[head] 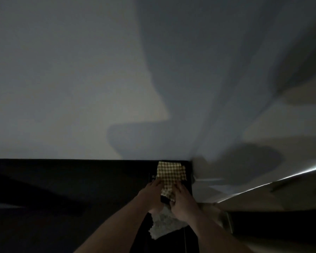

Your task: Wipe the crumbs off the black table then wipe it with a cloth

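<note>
The room is dim. A yellow-and-white checked cloth lies spread on the far right corner of the black table, against the wall. My left hand and my right hand both press down on its near end, fingers curled into the fabric. A pale, crumpled cloth or paper lies beneath my wrists on the dark surface. No crumbs can be made out in the low light.
A pale wall rises directly behind the table and meets a side wall at the corner on the right. A light ledge or counter edge runs along the right. The table stretches away to the left.
</note>
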`<state>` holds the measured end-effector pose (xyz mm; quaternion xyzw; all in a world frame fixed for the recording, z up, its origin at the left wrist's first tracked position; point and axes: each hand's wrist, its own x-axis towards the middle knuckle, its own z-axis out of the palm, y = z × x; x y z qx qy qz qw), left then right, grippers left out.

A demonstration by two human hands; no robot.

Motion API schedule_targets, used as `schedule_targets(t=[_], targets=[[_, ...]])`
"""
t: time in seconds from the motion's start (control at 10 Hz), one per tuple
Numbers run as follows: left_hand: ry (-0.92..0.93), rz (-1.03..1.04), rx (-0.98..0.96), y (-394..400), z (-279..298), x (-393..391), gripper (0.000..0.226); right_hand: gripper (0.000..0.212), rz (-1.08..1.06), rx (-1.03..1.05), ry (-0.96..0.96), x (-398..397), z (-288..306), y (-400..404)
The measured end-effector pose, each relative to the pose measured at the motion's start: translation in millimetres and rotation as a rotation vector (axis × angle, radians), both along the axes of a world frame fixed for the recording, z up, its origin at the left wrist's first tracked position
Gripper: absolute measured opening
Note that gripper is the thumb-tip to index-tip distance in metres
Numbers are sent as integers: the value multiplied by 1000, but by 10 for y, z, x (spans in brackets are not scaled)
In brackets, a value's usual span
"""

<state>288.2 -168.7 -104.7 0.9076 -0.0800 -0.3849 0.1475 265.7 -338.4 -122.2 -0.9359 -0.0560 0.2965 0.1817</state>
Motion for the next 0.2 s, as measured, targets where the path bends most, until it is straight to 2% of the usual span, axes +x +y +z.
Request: schedule_targets(t=[0.2], targets=[[-192,118,-181,137,307,-368,71,58,-100,207,14,-135,357,-82]])
